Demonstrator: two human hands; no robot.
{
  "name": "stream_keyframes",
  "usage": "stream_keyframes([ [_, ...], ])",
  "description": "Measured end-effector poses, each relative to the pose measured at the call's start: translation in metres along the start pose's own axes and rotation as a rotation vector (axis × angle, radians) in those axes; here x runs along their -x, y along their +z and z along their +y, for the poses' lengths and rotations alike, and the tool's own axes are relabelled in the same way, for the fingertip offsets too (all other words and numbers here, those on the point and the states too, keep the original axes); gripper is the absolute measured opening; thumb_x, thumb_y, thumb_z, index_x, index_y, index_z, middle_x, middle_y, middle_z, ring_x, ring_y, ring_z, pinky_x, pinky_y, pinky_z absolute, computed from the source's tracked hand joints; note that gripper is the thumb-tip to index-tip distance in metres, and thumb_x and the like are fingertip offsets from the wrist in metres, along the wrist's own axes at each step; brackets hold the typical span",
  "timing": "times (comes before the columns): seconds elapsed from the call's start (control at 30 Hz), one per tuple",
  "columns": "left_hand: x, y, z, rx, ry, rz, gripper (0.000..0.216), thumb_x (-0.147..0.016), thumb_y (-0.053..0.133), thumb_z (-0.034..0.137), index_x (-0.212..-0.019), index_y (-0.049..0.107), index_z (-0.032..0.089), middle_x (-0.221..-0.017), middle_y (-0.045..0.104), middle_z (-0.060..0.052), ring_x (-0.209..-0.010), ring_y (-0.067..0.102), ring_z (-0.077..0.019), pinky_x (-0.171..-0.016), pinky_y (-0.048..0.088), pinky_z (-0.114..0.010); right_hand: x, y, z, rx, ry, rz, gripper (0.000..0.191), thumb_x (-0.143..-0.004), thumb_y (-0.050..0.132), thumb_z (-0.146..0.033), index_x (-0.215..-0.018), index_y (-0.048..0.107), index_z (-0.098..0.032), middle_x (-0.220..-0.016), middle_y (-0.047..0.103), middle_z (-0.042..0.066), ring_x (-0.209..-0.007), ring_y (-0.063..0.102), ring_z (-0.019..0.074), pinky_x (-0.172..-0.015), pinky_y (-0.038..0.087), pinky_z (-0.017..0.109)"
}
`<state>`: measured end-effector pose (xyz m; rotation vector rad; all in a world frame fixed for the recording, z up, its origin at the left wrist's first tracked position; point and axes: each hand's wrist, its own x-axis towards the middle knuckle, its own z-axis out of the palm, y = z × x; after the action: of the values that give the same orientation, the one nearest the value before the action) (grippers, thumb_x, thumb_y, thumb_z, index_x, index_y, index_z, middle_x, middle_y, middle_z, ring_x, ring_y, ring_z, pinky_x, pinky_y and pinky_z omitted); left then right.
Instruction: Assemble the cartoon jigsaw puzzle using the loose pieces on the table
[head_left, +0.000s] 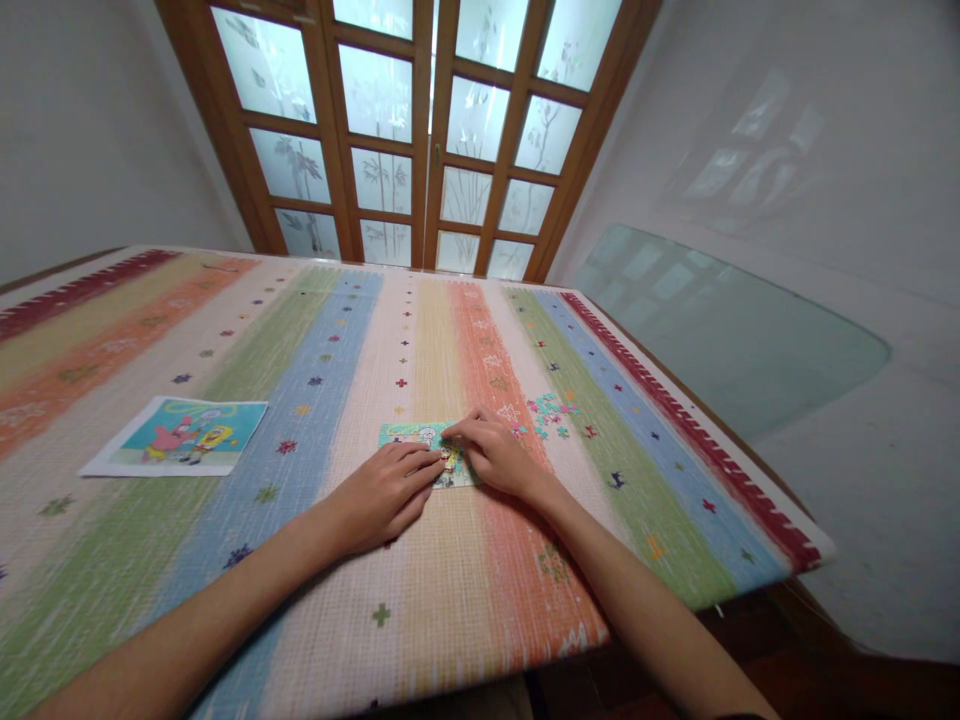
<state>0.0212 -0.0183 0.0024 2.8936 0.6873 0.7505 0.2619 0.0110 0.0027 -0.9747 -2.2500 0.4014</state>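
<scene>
A partly covered jigsaw puzzle (409,432) with a cartoon picture lies on the striped tablecloth in front of me. My left hand (395,490) rests over its lower left part, palm down, with the fingers stretched out and lying on it. My right hand (491,452) is at the puzzle's right side, index finger reaching onto the upper part and the other fingers curled in. Whatever may be between its fingertips is hidden. Loose puzzle pieces (551,412), turquoise and pink, lie in a scattered pile just beyond the right hand.
To the left lies a printed picture sheet (180,440) with cartoon figures. A striped tablecloth (442,570) covers the table, whose front edge is close to my forearms. Wooden glass-paned doors (424,130) stand behind the table, and a white wall (847,210) runs along the right.
</scene>
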Motion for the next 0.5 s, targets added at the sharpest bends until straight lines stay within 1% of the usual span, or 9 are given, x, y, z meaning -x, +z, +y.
stream_keyframes([
  [0.07, 0.000, 0.000, 0.000, -0.003, -0.005, -0.009, 0.035, -0.102, 0.043, 0.018, -0.132, 0.061, 0.016, -0.130, 0.066, -0.012, -0.122, 0.059, -0.0289, -0.106, 0.049, -0.051, -0.002, -0.006, 0.003, -0.003, 0.001, 0.027, 0.031, -0.090, 0.056, -0.004, -0.106, 0.076, -0.020, -0.096, 0.076, 0.008, -0.092, 0.060, 0.0233, -0.083, 0.049, 0.037],
  [0.17, 0.001, 0.000, -0.001, -0.009, -0.002, -0.029, 0.036, -0.102, 0.043, 0.018, -0.134, 0.059, 0.016, -0.131, 0.065, -0.012, -0.122, 0.059, -0.0287, -0.105, 0.050, -0.051, -0.003, -0.023, 0.012, 0.044, 0.016, 0.138, 0.028, -0.087, 0.058, -0.005, -0.098, 0.077, -0.021, -0.099, 0.077, 0.008, -0.094, 0.060, 0.0253, -0.087, 0.047, 0.042],
  [0.27, 0.002, 0.000, -0.002, -0.022, 0.011, -0.035, 0.036, -0.103, 0.042, 0.018, -0.136, 0.057, 0.015, -0.131, 0.065, -0.013, -0.122, 0.059, -0.0290, -0.105, 0.051, -0.052, -0.001, -0.046, 0.027, 0.123, 0.110, 0.266, 0.035, -0.080, 0.054, -0.001, -0.093, 0.078, -0.023, -0.100, 0.077, 0.007, -0.095, 0.059, 0.0274, -0.090, 0.045, 0.046],
  [0.33, 0.002, 0.000, -0.003, -0.027, 0.017, -0.032, 0.036, -0.103, 0.041, 0.018, -0.136, 0.056, 0.016, -0.131, 0.065, -0.012, -0.123, 0.058, -0.0288, -0.105, 0.051, -0.051, 0.004, -0.063, 0.038, 0.180, 0.177, 0.348, 0.037, -0.078, 0.051, 0.000, -0.088, 0.077, -0.024, -0.096, 0.077, 0.006, -0.095, 0.060, 0.0274, -0.092, 0.044, 0.046],
  [0.43, 0.002, 0.000, -0.002, -0.032, 0.023, -0.025, 0.035, -0.103, 0.041, 0.019, -0.135, 0.056, 0.016, -0.132, 0.065, -0.012, -0.122, 0.059, -0.0285, -0.104, 0.051, -0.051, 0.014, -0.083, 0.055, 0.279, 0.280, 0.382, 0.033, -0.077, 0.052, -0.005, -0.084, 0.077, -0.024, -0.093, 0.076, 0.006, -0.095, 0.060, 0.0281, -0.092, 0.045, 0.045],
  [0.5, 0.001, 0.000, -0.002, -0.035, 0.024, -0.017, 0.035, -0.103, 0.041, 0.019, -0.134, 0.056, 0.015, -0.131, 0.065, -0.012, -0.122, 0.059, -0.0287, -0.104, 0.051, -0.051, 0.022, -0.094, 0.064, 0.320, 0.341, 0.338, 0.031, -0.077, 0.052, -0.007, -0.082, 0.078, -0.023, -0.092, 0.076, 0.007, -0.093, 0.062, 0.0277, -0.092, 0.045, 0.044],
])
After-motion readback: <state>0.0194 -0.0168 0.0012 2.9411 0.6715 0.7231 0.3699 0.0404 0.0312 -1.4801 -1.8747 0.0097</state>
